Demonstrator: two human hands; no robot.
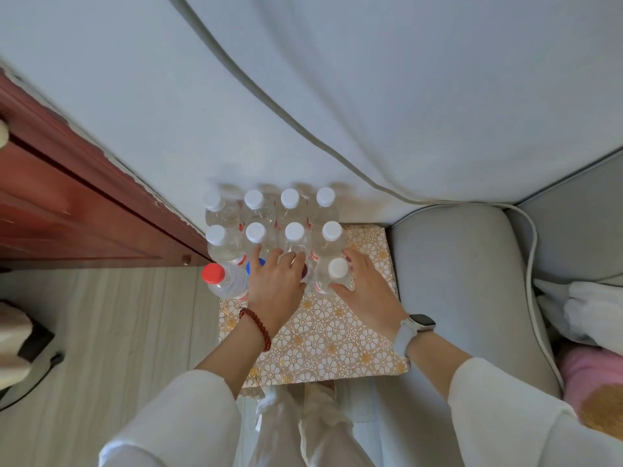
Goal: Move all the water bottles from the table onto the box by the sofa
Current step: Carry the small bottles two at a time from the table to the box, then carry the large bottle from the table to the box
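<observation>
From the head camera, looking straight down, the person stands over the box [323,335], its top covered in a white-and-gold flower pattern, which sits pressed against the grey sofa [448,264] on their right. Two rows of four white-capped water bottles [290,198] stand upright at the far edge, beyond both hands, and a third row is being filled in nearer the body. The right hand [365,288] wraps a white-capped bottle [332,276] at the right end of that near row, thumb on the near side of it and fingers curling round the far side, so it is clamped on the bottle, which stands upright with its long axis pointing up at the camera. The left hand [274,281] lies with fingers spread over a bottle whose dark red cap [305,272] peeps out at its right edge; whether the fingers truly grip it I cannot tell, since the hand hides the body. Just to the left of that hand a blue-capped bottle [255,266] shows under the knuckles, and further left stands a red-capped bottle [224,281] at the box's left corner. I judge both hands need only let go upward and toward the body, as the bottles already rest on the box.
</observation>
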